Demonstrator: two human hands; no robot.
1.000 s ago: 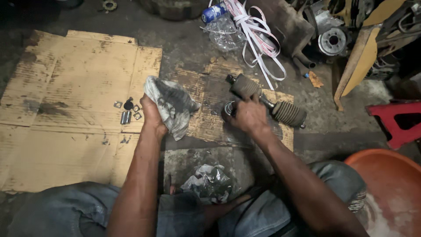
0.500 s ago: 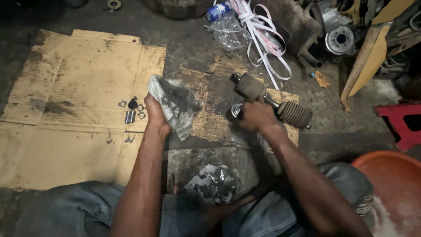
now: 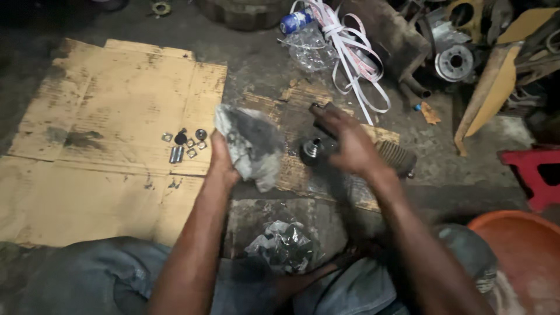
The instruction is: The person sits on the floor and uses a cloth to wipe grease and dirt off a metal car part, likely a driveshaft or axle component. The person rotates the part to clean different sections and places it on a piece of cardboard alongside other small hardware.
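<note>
Flattened cardboard on grimy floor, left hand gripping rag, possibly greasy

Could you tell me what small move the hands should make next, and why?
Probably bring the rag across to the metal joint. The left hand holds the rag up beside it, apart, while the right hand grips the greasy part over the cardboard, its round end turned toward the rag.

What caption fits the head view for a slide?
Left hand grips a dirty grey rag; right hand holds a dark metal joint part over flattened cardboard.
</note>
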